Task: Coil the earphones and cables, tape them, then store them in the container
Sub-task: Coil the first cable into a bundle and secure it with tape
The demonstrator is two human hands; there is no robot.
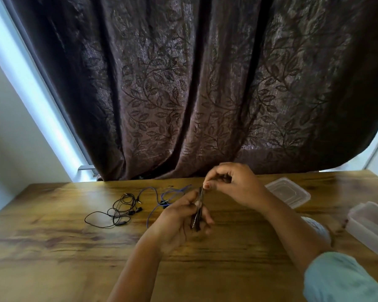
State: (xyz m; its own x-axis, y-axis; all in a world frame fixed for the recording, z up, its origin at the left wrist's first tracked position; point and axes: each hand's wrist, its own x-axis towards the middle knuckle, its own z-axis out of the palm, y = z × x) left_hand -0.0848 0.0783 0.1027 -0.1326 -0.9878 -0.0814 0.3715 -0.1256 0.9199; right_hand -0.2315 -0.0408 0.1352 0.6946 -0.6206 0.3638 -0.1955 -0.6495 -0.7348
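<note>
The left hand (pixel 179 219) grips a slim dark coiled cable bundle (pixel 198 214), and the right hand (pixel 236 184) pinches its top end. Tangled black earphones (pixel 118 212) and a thin blue cable (pixel 159 195) lie left of the hands, with a clear plastic container (pixel 371 227) to their right.

Near left, bare desk (pixel 52 247) lies open. Further back sprawl black earphones (pixel 118 211) and a blue cable (pixel 150 188); a lid (pixel 287 191) and container (pixel 371 227) line the right side; a curtain (pixel 183 83) closes the back.

Dim; daylight glows past curtain (pixel 194 83) edges; hands motion-blurred; wide-angle edge bending.
</note>
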